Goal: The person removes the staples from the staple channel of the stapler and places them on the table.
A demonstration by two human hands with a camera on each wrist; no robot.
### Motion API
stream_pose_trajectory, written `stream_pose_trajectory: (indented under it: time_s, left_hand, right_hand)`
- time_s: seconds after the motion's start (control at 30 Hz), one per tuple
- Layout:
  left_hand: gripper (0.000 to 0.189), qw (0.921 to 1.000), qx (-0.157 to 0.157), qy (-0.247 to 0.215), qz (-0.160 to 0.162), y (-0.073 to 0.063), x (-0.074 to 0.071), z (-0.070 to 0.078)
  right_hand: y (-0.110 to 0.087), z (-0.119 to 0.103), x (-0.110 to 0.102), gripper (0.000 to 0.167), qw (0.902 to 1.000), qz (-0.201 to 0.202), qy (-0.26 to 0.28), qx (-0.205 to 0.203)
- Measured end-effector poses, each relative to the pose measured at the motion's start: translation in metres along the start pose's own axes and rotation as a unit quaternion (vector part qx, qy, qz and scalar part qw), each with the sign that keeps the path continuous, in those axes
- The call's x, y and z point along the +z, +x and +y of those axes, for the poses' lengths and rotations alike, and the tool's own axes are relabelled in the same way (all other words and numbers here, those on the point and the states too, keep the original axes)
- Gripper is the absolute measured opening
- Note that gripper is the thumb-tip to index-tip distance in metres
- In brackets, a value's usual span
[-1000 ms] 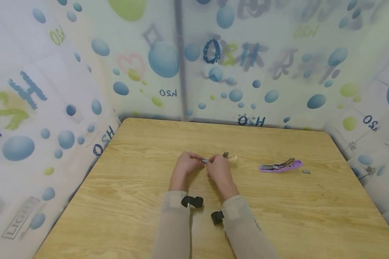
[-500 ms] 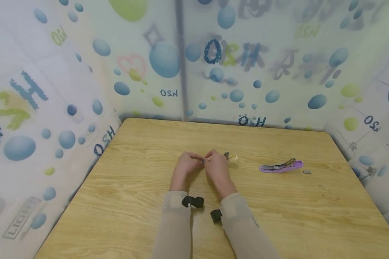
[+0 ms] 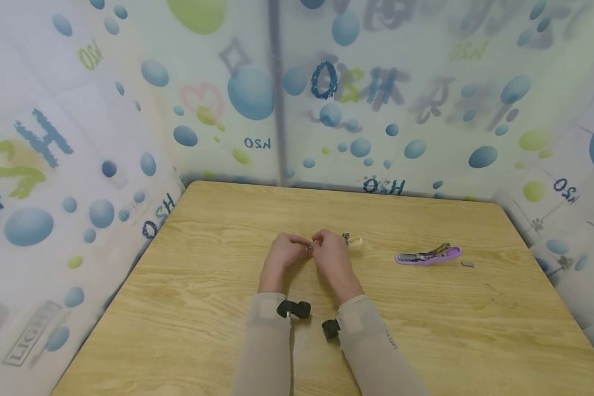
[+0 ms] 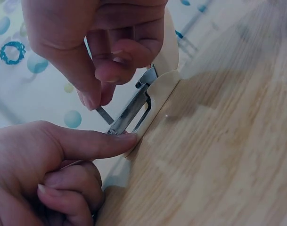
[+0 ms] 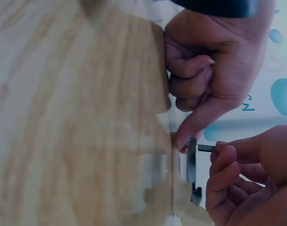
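Observation:
A cream stapler stands opened out on the table, its metal magazine exposed. My left hand pinches the front end of it; in the left wrist view the thumb lies along that end. Between thumb and fingertips my right hand holds a short grey strip of staples. The strip's lower end meets the front of the magazine, and it tilts up from there, as the right wrist view also shows with the strip. In the head view the hands cover most of the stapler; its cream handle shows beyond.
To the right on the wooden table lies an opened purple stapler. Close beside it is another grey strip of staples. Printed curtains surround the table's back and sides.
The right hand has shifted slightly left and turned, so the strip of staples, visible between the hands a second ago, is now mostly hidden in the head view. The left hand stays put.

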State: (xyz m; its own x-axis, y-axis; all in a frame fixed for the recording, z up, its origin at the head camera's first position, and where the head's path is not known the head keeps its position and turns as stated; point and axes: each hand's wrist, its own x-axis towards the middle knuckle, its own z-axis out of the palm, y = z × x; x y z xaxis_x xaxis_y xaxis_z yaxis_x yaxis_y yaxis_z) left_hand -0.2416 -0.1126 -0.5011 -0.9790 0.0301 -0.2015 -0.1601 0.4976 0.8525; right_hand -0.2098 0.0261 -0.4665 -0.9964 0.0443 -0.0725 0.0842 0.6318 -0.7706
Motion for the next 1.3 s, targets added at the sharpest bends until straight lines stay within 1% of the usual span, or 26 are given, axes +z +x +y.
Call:
stream_pose_trajectory:
  time_s: [0.13,0.27,0.37,0.47,0.57,0.67,0.8,0.87,0.97,1.07,1.17,1.23,1.3]
  left_hand:
    - [0.021,1.0,-0.005,-0.004,-0.007,0.0,-0.001,-0.002]
    - [0.021,0.9999,-0.01,-0.005,-0.009,0.0,-0.002,-0.001]
    - [0.021,0.9998,-0.01,-0.008,-0.012,0.0,0.0,0.0]
    - [0.022,0.9999,-0.006,-0.004,-0.015,-0.001,0.002,0.001]
    - [0.024,0.9998,0.0,0.007,-0.016,-0.002,0.003,0.001]
    - [0.026,0.9998,-0.002,0.008,-0.016,-0.002,0.002,-0.001]
    - [0.026,0.9996,-0.009,0.004,-0.025,-0.002,-0.001,0.0]
    - [0.027,0.9994,-0.012,0.003,-0.033,-0.001,-0.003,0.0]
    - [0.027,0.9992,-0.013,0.005,-0.038,0.0,-0.003,0.0]
    - [0.027,0.999,-0.016,0.004,-0.041,0.001,-0.004,0.0]
    - [0.027,0.9987,-0.016,0.003,-0.047,0.001,-0.004,0.0]
    - [0.026,0.9985,-0.015,0.005,-0.052,0.002,-0.004,0.0]
    - [0.026,0.9983,-0.014,0.006,-0.057,0.002,-0.004,0.0]
  right_hand:
    - [-0.001,-0.004,-0.006,0.021,1.0,-0.008,-0.002,0.001]
    - [-0.003,-0.011,-0.022,0.021,0.9991,-0.032,-0.002,-0.028]
    - [-0.003,-0.017,-0.044,0.021,0.9973,-0.058,0.002,-0.045]
    - [-0.001,-0.018,-0.07,0.022,0.9956,-0.085,0.008,-0.039]
    - [0.003,-0.013,-0.093,0.025,0.9931,-0.112,0.02,-0.031]
    - [0.01,-0.004,-0.113,0.025,0.9917,-0.121,0.019,-0.04]
    - [0.02,0.015,-0.137,0.024,0.9924,-0.11,-0.001,-0.055]
    - [0.023,0.026,-0.147,0.024,0.993,-0.106,-0.004,-0.051]
    - [0.027,0.041,-0.158,0.026,0.9933,-0.111,0.012,-0.031]
    - [0.03,0.055,-0.164,0.028,0.9924,-0.119,0.031,-0.002]
    - [0.031,0.069,-0.165,0.029,0.9902,-0.132,0.04,0.021]
    - [0.031,0.079,-0.162,0.028,0.9888,-0.14,0.041,0.029]
    - [0.03,0.088,-0.159,0.027,0.988,-0.148,0.038,0.026]
